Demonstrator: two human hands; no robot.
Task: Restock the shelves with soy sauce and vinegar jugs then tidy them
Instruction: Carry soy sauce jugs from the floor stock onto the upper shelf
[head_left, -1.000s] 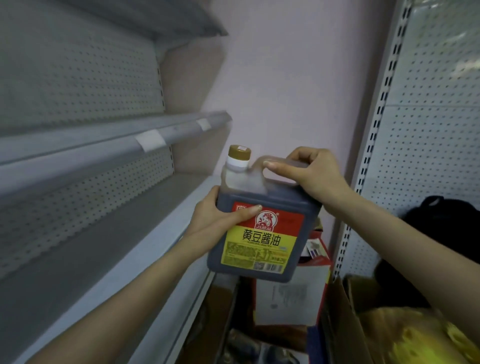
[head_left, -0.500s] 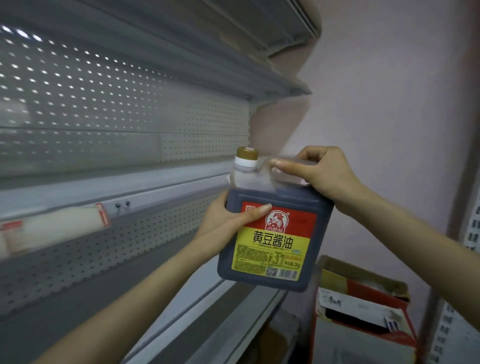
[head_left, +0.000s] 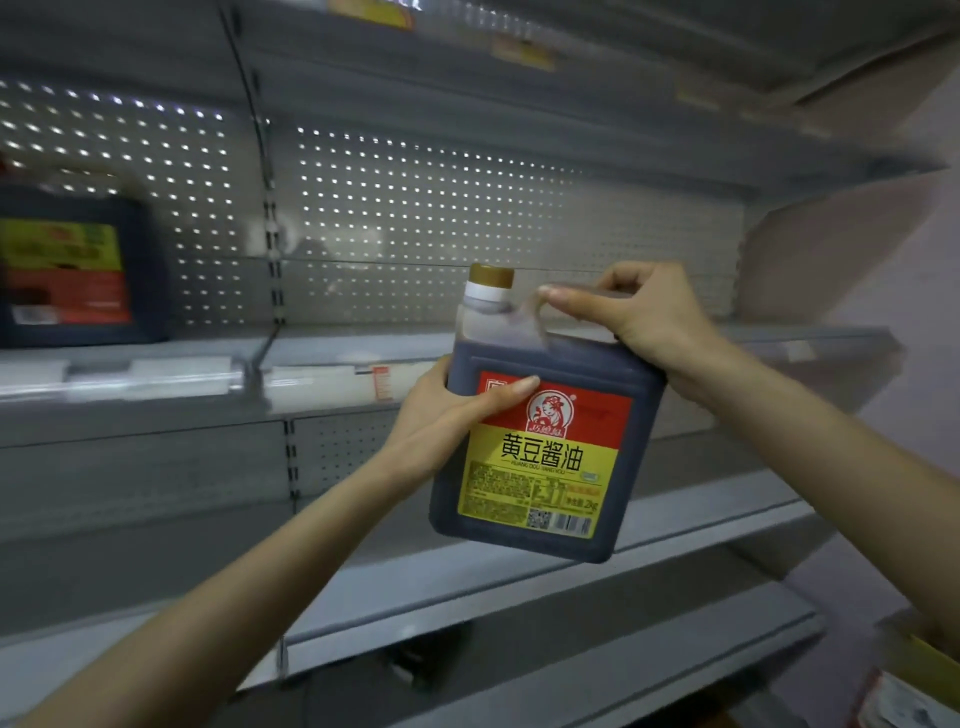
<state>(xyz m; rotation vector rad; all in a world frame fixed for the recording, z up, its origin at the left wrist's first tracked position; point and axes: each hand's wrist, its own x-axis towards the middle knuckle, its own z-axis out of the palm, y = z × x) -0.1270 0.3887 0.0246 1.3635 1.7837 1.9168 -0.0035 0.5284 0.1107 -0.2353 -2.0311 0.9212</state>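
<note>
I hold a dark soy sauce jug (head_left: 545, 447) with a red and yellow label and a gold cap in the air in front of the grey shelves. My right hand (head_left: 639, 317) grips the handle on top of the jug. My left hand (head_left: 447, 421) wraps around the jug's left side, thumb across the label. The jug is upright, slightly tilted, at about the height of the middle shelf (head_left: 322, 348). A second soy sauce jug (head_left: 72, 265) stands on that shelf at the far left, blurred.
The grey shelving has a perforated back panel (head_left: 415, 208) and price strips on the shelf edges. A lower shelf (head_left: 675, 525) runs below the jug. A cardboard box (head_left: 914, 675) shows at the bottom right, by the pink wall.
My view has swung left and up, so the shelves now face me and the jug on the far left has come into sight. Both hands keep the same hold on the jug.
</note>
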